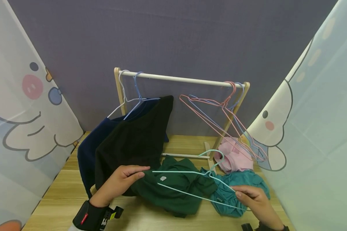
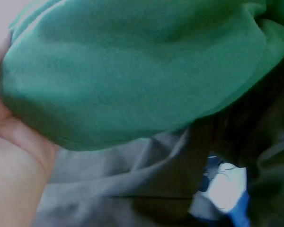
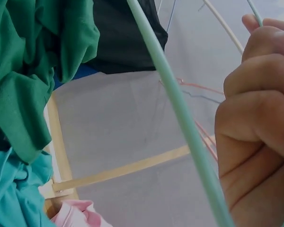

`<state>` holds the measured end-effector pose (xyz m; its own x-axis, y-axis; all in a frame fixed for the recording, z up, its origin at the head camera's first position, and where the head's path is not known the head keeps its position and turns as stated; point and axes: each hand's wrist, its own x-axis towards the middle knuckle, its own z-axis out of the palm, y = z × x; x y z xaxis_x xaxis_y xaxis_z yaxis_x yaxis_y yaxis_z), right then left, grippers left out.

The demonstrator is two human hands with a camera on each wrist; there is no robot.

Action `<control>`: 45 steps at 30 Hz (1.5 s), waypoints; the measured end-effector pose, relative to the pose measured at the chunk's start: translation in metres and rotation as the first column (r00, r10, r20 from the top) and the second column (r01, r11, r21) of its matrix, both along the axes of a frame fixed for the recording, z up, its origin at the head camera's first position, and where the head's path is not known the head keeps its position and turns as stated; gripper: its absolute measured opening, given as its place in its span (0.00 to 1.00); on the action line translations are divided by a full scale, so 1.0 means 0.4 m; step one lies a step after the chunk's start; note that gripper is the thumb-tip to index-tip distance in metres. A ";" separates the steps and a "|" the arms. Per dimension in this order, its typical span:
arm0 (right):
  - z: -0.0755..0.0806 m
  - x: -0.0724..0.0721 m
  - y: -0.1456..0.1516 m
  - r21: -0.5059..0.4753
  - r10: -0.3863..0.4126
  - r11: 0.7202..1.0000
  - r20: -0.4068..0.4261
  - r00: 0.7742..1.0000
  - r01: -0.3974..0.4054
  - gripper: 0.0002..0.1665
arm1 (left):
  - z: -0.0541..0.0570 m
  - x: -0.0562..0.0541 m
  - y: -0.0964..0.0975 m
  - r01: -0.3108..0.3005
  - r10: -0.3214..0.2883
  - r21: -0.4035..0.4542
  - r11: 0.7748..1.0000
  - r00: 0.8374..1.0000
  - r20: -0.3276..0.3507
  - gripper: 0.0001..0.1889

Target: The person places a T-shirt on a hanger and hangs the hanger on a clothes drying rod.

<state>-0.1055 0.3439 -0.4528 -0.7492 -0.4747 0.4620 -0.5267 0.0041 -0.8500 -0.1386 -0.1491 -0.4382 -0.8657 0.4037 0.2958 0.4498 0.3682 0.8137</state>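
Note:
A dark green shirt (image 1: 176, 186) with a small white print lies bunched on the table. My left hand (image 1: 120, 179) holds its left side; in the left wrist view the green cloth (image 2: 132, 75) runs between the thumb and fingers of that hand (image 2: 19, 151). My right hand (image 1: 253, 199) pinches a mint-green hanger (image 1: 180, 172) near its right shoulder. The hanger's hook points up and back, and its left end is hidden in the green shirt. In the right wrist view, curled fingers (image 3: 260, 109) show beside the hanger's bar (image 3: 180, 109).
Behind stands a rack with a white rail (image 1: 176, 78). Black (image 1: 133, 138) and navy (image 1: 89, 147) garments hang at its left. Pink hangers (image 1: 203, 110) and a blue hanger (image 1: 244, 93) hang at its right. Teal (image 1: 228, 195) and pink (image 1: 234, 154) clothes lie bunched on the right.

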 end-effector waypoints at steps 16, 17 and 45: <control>0.068 -0.030 -0.078 0.041 0.031 0.999 -0.012 0.999 -0.030 0.25 | 0.073 0.017 0.048 -0.044 -0.005 -0.154 0.987 0.952 -0.305 0.18; 0.072 -0.028 -0.081 0.047 0.028 0.999 -0.014 1.000 -0.027 0.25 | 0.073 0.018 0.051 -0.037 -0.012 -0.149 0.988 0.950 -0.311 0.18; 0.030 -0.035 -0.215 0.159 0.054 0.986 -0.073 0.996 -0.042 0.23 | 0.070 0.041 0.185 0.133 -0.156 -0.081 0.988 0.873 -0.462 0.15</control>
<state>-0.1195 0.2581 -0.4409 -0.6886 -0.5807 0.4343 -0.5937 0.1075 -0.7975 -0.1223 -0.0752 -0.4100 -0.5632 0.5363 0.6286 0.8235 0.3014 0.4807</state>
